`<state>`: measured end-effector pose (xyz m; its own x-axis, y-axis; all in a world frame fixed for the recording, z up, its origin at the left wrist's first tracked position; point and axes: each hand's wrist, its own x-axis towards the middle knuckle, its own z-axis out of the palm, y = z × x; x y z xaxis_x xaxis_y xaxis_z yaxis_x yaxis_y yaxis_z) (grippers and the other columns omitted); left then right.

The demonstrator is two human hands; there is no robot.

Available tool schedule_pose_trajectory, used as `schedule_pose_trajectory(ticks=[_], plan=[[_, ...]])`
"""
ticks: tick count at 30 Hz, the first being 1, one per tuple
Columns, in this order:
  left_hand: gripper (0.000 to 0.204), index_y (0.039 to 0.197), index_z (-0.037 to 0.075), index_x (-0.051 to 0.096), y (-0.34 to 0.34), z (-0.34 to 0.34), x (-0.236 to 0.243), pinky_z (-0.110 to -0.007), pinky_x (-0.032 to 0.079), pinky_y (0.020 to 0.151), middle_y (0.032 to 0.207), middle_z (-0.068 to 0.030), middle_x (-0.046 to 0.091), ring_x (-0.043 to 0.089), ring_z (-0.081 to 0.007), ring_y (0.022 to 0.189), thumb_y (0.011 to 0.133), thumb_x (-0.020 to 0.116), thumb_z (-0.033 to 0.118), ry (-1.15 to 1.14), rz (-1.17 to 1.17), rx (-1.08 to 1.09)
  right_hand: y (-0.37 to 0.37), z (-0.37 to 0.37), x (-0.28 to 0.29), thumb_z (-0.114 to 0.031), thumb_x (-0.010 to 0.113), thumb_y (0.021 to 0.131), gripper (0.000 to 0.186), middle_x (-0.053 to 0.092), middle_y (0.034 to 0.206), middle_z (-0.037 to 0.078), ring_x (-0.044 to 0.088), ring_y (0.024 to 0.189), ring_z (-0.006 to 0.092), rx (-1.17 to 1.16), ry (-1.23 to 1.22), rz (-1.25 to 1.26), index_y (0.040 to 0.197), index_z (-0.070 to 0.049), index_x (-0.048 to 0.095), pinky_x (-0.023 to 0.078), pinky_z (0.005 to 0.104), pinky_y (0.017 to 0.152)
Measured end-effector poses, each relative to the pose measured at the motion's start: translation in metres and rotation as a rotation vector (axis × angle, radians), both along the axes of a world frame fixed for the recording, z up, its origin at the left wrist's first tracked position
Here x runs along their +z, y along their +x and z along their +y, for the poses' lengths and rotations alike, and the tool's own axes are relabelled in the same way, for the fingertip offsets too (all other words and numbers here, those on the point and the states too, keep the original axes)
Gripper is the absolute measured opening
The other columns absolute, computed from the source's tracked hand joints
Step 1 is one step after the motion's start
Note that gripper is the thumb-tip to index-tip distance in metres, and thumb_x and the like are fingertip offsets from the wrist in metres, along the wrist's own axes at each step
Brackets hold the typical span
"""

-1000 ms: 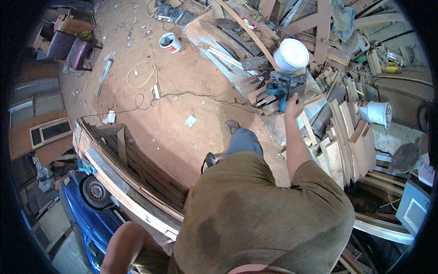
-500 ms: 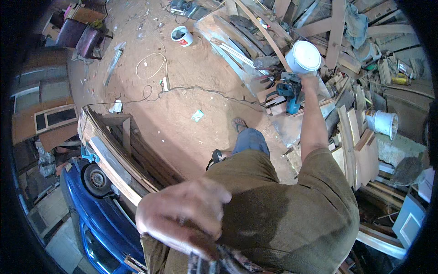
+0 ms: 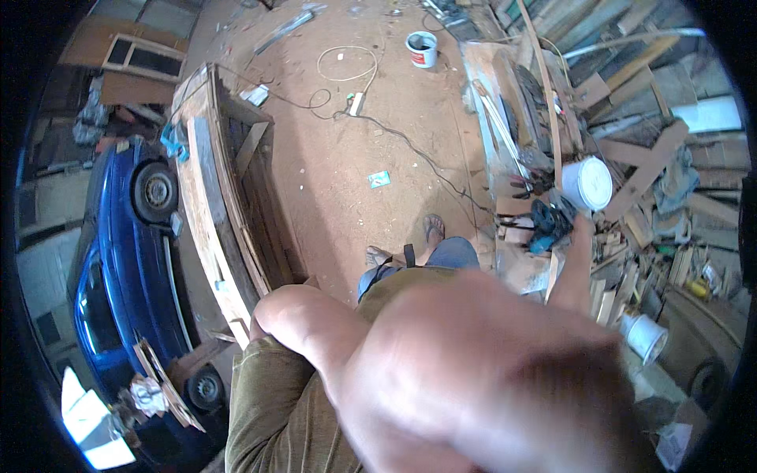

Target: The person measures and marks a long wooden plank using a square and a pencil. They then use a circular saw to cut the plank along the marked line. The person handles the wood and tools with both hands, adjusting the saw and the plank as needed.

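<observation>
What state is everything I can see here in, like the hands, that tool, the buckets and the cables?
Left hand: raised close to the camera, blurred; grip unclear.
Right hand: at the power tool, grip unclear.
Power tool: blurred; running or not, can't tell.
White bucket by the tool: closed on top.
Farther bucket: upright, open.
Pale cable: loosely looped on the ground.
Dark cable: stretched out.
Blue car: standing, two wheels visible.
</observation>
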<state>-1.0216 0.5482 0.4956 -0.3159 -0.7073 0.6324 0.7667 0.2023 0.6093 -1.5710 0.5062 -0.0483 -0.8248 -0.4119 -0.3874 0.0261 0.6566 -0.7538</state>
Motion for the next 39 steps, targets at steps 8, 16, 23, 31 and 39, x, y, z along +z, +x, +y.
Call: schedule_pose_trajectory(ticks=[8,16,23,31,39], plan=[[0.032,0.129,-0.002,0.057,0.052,-0.014,-0.036,-0.034,0.055,0.078,0.099,-0.0179,0.072,0.069,-0.0189,0.080,0.101,0.060,0.011,0.144,-0.182,0.521,0.027,0.064,0.119,-0.018,0.075,0.081,0.031,0.070,0.085,0.012,0.063,0.060,0.0216,-0.069,0.091,-0.080,0.100,0.006,0.068,0.052,0.0383,0.051],[0.031,0.130,-0.001,0.060,0.006,-0.042,-0.188,-0.029,0.053,0.083,0.108,-0.0122,0.070,0.065,-0.0158,0.093,0.103,0.058,0.014,0.623,-0.697,0.373,0.101,0.122,0.288,-0.015,0.072,0.084,0.040,0.072,0.077,0.015,0.069,0.072,0.0189,0.350,0.128,0.174,0.110,0.015,0.066,0.051,0.0320,0.062],[0.051,0.131,0.000,0.060,-0.061,-0.031,-0.316,-0.031,0.052,0.087,0.110,-0.0097,0.069,0.065,-0.0175,0.097,0.101,0.062,0.041,0.793,-1.028,0.011,0.200,0.145,0.392,-0.014,0.073,0.086,0.034,0.054,0.061,-0.001,0.048,0.055,0.0088,0.703,0.011,0.112,0.111,0.009,0.066,0.036,0.0284,0.050],[0.074,0.132,0.000,0.060,-0.031,0.037,-0.300,-0.036,0.050,0.092,0.118,-0.0121,0.068,0.063,-0.0203,0.107,0.088,0.073,0.057,1.028,-0.918,-0.006,0.296,0.155,0.423,-0.017,0.072,0.087,0.030,0.070,0.086,0.016,0.065,0.073,0.0247,1.214,-0.077,0.135,0.111,0.002,0.070,0.050,0.0353,0.069],[0.042,0.113,-0.001,0.069,0.070,0.124,-0.293,-0.029,0.054,0.077,0.098,-0.0059,0.073,0.066,-0.0117,0.086,0.085,0.084,0.026,1.021,-0.567,0.417,0.380,0.169,0.394,-0.032,0.081,0.085,0.077,0.062,0.123,0.022,0.064,0.105,0.0319,1.392,-0.040,0.229,0.147,-0.003,0.045,0.049,0.0413,0.092]])
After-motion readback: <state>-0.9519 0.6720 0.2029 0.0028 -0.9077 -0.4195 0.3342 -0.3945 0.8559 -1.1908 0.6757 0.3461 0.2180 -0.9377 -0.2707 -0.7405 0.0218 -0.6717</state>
